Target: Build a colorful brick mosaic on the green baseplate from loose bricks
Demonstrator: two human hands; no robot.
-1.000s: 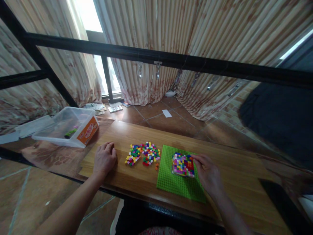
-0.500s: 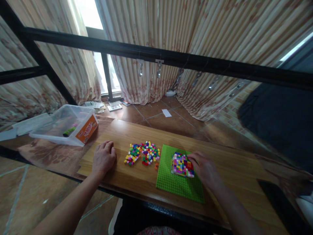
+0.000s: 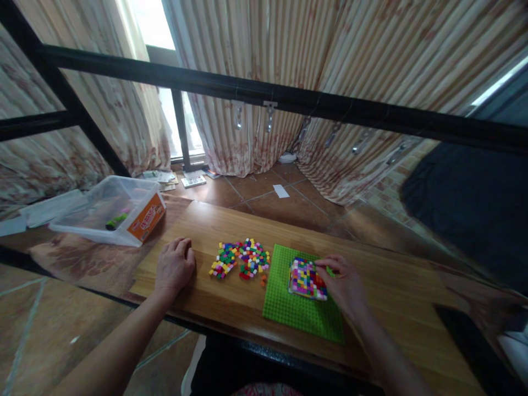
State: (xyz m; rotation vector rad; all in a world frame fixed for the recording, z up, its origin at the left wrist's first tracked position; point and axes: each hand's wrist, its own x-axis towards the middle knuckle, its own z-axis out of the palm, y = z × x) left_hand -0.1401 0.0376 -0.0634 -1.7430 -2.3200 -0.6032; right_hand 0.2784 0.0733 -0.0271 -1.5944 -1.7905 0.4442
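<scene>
A block of small multicoloured building bricks (image 3: 304, 277) stands on a green studded baseplate (image 3: 284, 308). My right hand (image 3: 340, 280) is over its right side, thumb and forefinger pinched at the top edge. Whatever is between those fingertips is hidden or too small to name. A bit of green shows through the gap under the curled fingers. On the wooden board to the left, my left hand (image 3: 176, 264) rests with its fingers curled in, and nothing shows in it. Between the hands lie loose coloured bricks (image 3: 253, 256) in a spread pile, with a few orange bricks (image 3: 263, 281) beside the baseplate.
A clear plastic bin (image 3: 103, 234) with an orange label stands left of the wooden board (image 3: 223, 308). Inside it lies a green and black item (image 3: 116, 221). A black metal rail (image 3: 247, 91) crosses above, before striped curtains (image 3: 256, 44). A dark flat strip (image 3: 466, 335) lies at right.
My right hand has shifted slightly at the brick block's right edge, and its fingers have arched so that green shows beneath them. My left hand stays in place.
</scene>
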